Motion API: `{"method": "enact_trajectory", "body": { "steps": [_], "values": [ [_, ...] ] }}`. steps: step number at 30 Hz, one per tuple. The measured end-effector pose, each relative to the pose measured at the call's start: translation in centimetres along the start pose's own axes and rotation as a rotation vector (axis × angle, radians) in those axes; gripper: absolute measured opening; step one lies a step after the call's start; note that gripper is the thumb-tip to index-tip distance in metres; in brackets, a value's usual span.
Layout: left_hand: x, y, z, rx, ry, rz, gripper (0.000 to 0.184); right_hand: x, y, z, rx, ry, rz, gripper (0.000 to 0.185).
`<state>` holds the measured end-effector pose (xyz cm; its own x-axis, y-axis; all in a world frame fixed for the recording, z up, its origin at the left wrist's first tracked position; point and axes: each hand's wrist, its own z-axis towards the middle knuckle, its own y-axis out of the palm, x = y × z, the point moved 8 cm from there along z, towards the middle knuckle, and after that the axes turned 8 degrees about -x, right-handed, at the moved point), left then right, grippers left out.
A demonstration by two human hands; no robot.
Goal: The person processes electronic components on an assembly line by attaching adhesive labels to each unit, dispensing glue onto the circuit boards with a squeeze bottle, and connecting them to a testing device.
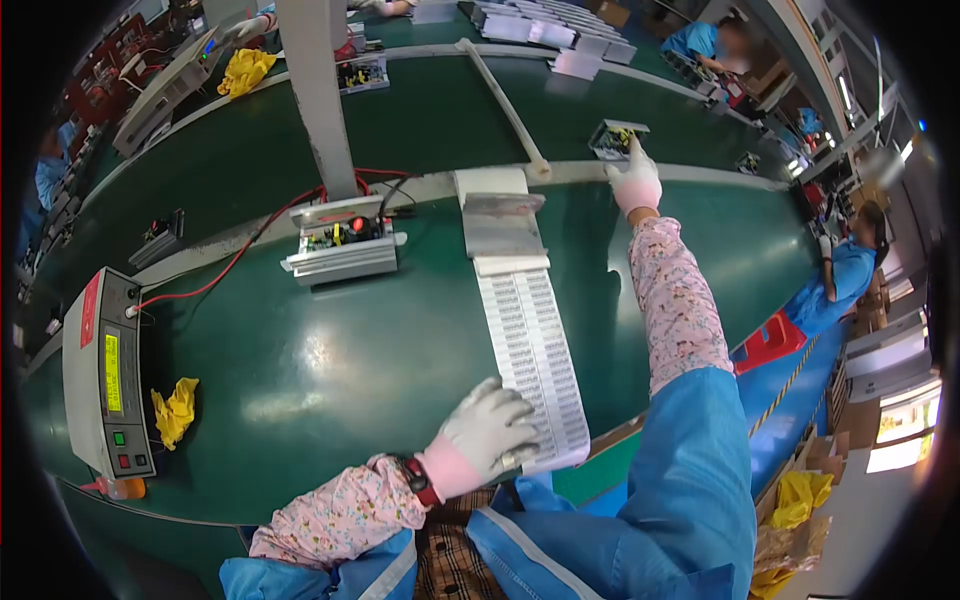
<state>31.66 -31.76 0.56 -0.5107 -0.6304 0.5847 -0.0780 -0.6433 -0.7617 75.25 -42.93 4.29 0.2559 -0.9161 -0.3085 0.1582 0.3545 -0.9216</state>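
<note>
My left hand (487,432), in a white glove with a pink cuff, rests at the lower left edge of a label sheet (535,350), fingers apart and slightly bent. Printed labels run in two columns down the sheet, and a metal plate (503,225) lies across its upper part. My right hand (635,180), also gloved, is stretched far forward over the belt. Its index finger reaches the near side of a circuit board in a metal housing (618,140), while the thumb stands apart. Whether the fingertip presses on the housing is hard to tell.
Another housed circuit board (345,240) sits on the bench with red and black leads behind it. At left stand a tester (110,370) with a lit display and a yellow cloth (175,412). A grey post (318,100) rises beyond. Co-workers (845,260) sit at right.
</note>
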Motion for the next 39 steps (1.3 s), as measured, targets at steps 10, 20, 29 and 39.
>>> {"method": "enact_trajectory", "body": {
  "steps": [10,20,29,39],
  "values": [
    [-0.7,0.3,0.0,-0.006,0.009,-0.078,0.024,-1.4,3.3,11.0,-0.080,-0.086,-0.541,0.078],
    [-0.8,0.6,-0.3,0.031,0.043,-0.068,0.024,-2.2,-3.7,3.6,0.304,-0.165,0.017,0.073],
    [-0.5,-3.9,-0.7,0.235,-0.056,-0.051,0.029,-17.8,-12.1,-19.4,0.057,-0.629,0.601,0.084],
    [-4.0,-12.6,-9.9,1.101,-0.346,-0.080,0.025,-26.5,-3.0,-33.3,-0.617,-0.953,0.145,0.082]
  ]
}}
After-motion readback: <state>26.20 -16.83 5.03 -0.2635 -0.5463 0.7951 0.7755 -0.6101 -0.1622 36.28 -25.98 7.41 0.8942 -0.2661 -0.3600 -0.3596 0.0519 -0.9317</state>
